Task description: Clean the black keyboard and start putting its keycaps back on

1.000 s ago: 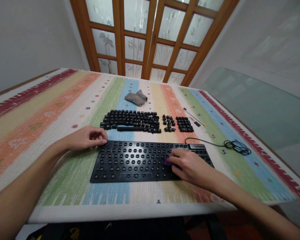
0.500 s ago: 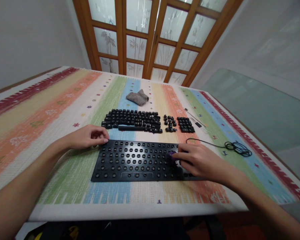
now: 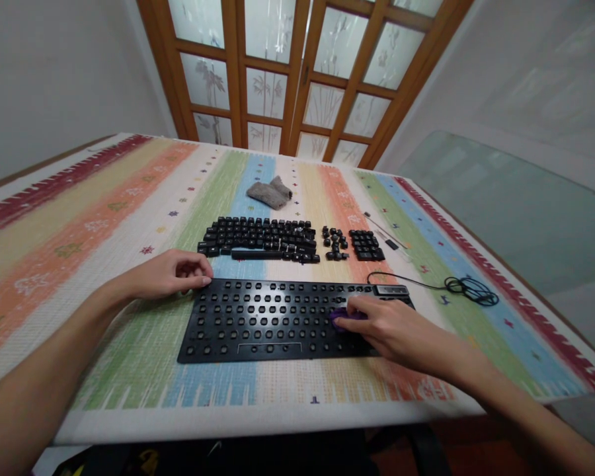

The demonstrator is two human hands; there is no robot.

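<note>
Black and stripped of its caps, the keyboard base (image 3: 272,319) lies on the striped tablecloth (image 3: 104,264) directly before us. Our left hand (image 3: 171,274), fingers curled, rests at its upper left corner and grasps nothing. Our right hand (image 3: 387,327) presses a small purple object (image 3: 338,318), pinched in the fingertips, against the base's right part. Beyond lie the removed keycaps (image 3: 260,239), a grey cloth (image 3: 269,193) and the coiled cable (image 3: 469,289).
</note>
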